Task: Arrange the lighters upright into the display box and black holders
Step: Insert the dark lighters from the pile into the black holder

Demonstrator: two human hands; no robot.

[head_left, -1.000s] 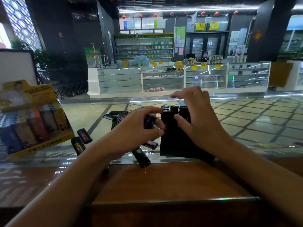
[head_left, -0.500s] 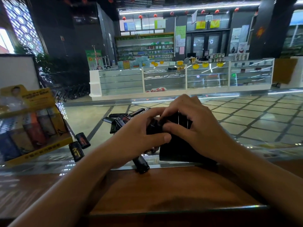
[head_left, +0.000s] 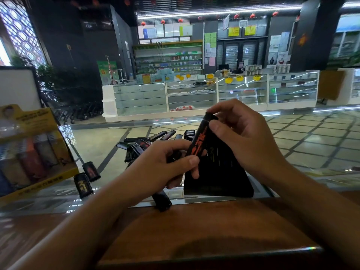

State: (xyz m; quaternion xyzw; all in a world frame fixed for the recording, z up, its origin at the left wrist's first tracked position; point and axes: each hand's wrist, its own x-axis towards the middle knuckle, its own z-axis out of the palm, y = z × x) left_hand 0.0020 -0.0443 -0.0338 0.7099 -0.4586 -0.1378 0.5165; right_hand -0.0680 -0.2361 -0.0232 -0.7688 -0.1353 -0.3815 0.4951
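Your left hand (head_left: 155, 168) and your right hand (head_left: 241, 137) share one black lighter with red markings (head_left: 200, 141), held tilted above the black holder (head_left: 218, 178), its cap end up and to the right. Your left thumb (head_left: 191, 161) and curled fingers pinch the lower end of that lighter, while your right thumb (head_left: 220, 129) and forefinger close on its upper end near the cap; the other right fingers are curled behind it. The black holder stands on the glass counter (head_left: 109, 149) just in front of you, partly hidden by your right wrist, and you can see pale slits on its front face; how many lighters already sit in it you cannot tell from here, though dark tops show at its far edge. A heap of loose black lighters (head_left: 140, 145) lies on the glass behind your left hand, one more black lighter (head_left: 161, 199) lies at the near edge of the glass below that hand, and two short black lighters (head_left: 86, 179) lie apart to the left. The yellow display box (head_left: 29, 151) stands at the far left of the counter, blurred, with coloured lighters upright inside it. The wooden ledge (head_left: 194, 236) runs beneath your forearms.
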